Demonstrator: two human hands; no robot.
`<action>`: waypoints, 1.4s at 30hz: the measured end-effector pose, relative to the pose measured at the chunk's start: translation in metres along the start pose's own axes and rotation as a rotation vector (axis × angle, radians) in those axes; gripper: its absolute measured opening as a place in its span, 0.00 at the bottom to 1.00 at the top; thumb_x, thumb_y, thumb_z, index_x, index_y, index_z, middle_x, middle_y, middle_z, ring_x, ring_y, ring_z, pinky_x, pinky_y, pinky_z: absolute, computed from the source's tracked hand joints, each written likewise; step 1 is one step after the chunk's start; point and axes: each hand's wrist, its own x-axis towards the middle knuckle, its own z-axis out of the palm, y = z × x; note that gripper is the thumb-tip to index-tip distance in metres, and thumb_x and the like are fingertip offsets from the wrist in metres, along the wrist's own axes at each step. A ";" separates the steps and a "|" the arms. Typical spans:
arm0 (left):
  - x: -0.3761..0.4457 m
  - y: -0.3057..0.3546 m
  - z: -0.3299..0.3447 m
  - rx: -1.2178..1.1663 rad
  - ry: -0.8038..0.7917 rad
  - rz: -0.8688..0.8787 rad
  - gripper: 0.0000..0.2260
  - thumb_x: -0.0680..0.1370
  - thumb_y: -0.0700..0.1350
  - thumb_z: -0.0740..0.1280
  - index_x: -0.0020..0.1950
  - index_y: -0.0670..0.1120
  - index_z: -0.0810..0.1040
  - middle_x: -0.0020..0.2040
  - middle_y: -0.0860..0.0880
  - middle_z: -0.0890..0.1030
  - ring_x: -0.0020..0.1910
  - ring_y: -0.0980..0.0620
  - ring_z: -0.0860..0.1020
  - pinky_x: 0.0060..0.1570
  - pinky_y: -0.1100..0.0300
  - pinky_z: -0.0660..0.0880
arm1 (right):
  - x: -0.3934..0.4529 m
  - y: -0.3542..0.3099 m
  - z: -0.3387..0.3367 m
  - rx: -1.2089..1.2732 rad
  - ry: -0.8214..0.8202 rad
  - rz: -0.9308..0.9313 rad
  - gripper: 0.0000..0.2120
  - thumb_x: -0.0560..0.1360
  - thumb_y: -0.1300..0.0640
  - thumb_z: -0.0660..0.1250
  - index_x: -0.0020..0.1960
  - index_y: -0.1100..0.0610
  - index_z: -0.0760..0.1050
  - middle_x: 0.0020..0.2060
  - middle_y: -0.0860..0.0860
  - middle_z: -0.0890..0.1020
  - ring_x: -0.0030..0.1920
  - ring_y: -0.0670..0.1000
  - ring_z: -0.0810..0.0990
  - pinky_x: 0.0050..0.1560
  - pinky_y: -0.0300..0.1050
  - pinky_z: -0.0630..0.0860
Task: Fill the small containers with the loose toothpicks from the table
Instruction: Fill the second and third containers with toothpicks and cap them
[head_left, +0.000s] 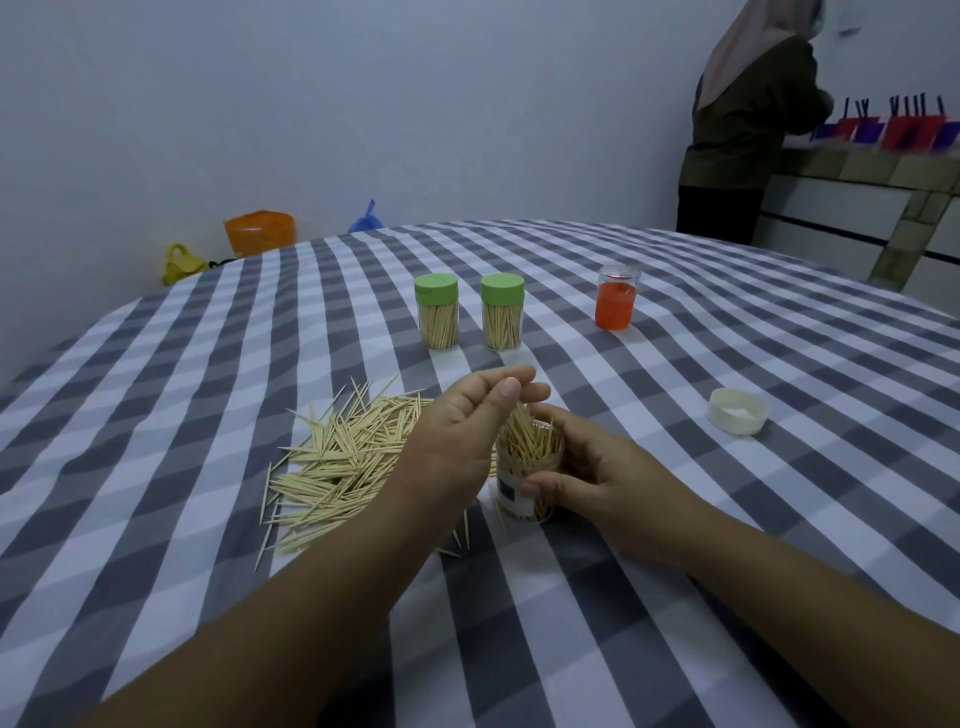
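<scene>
Head view. A pale wall backs a counter (675, 364) covered with a grey-and-white checked cloth. At upper right a second person (748, 130) in dark clothes stands turned toward a tiled ledge (857, 166) that carries red and purple holders. Beyond the far left edge of the counter sit a yellow bag (179, 265), an orange bag (260, 231) and a blue bag (366, 221).

Two clear containers with green lids (436, 312) (502, 312), both packed with upright toothpicks, stand side by side near the middle of the counter. To their right, well apart, stands an orange-tinted container (615, 299) with a clear lid. A white lid (737, 410) lies open side up toward the right edge.

A loose heap of toothpicks (337, 457) spreads over the cloth left of centre, with a few strays in front of the hands. Just beside the heap stands an uncapped clear container (527, 467), upright and largely filled with toothpicks. The right hand (597, 467) wraps its grip around this container, thumb on the near side by the label, fingers behind. The left hand (467, 426) is raised over the container's mouth, its fingertips (509, 387) drawn together in a pinching grip on toothpicks that point down into the opening.
</scene>
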 end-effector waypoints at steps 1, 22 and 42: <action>-0.001 -0.001 0.001 0.020 0.004 0.001 0.09 0.80 0.42 0.60 0.55 0.49 0.79 0.51 0.51 0.84 0.51 0.60 0.81 0.50 0.63 0.78 | 0.000 0.000 0.000 0.000 -0.002 -0.004 0.32 0.72 0.51 0.70 0.73 0.47 0.63 0.59 0.44 0.79 0.60 0.43 0.78 0.63 0.50 0.75; 0.014 -0.004 -0.043 0.650 -0.131 -0.090 0.20 0.80 0.54 0.59 0.70 0.49 0.72 0.69 0.53 0.73 0.67 0.56 0.70 0.62 0.62 0.63 | -0.002 -0.007 -0.007 0.061 -0.033 0.008 0.29 0.70 0.57 0.71 0.68 0.49 0.68 0.55 0.45 0.82 0.56 0.42 0.80 0.59 0.43 0.76; 0.022 -0.016 -0.033 0.848 -0.512 -0.081 0.19 0.69 0.43 0.71 0.49 0.68 0.74 0.49 0.55 0.78 0.46 0.56 0.78 0.46 0.60 0.76 | -0.005 -0.015 -0.019 0.145 -0.106 0.012 0.25 0.71 0.65 0.70 0.57 0.40 0.70 0.50 0.42 0.83 0.53 0.42 0.81 0.51 0.36 0.77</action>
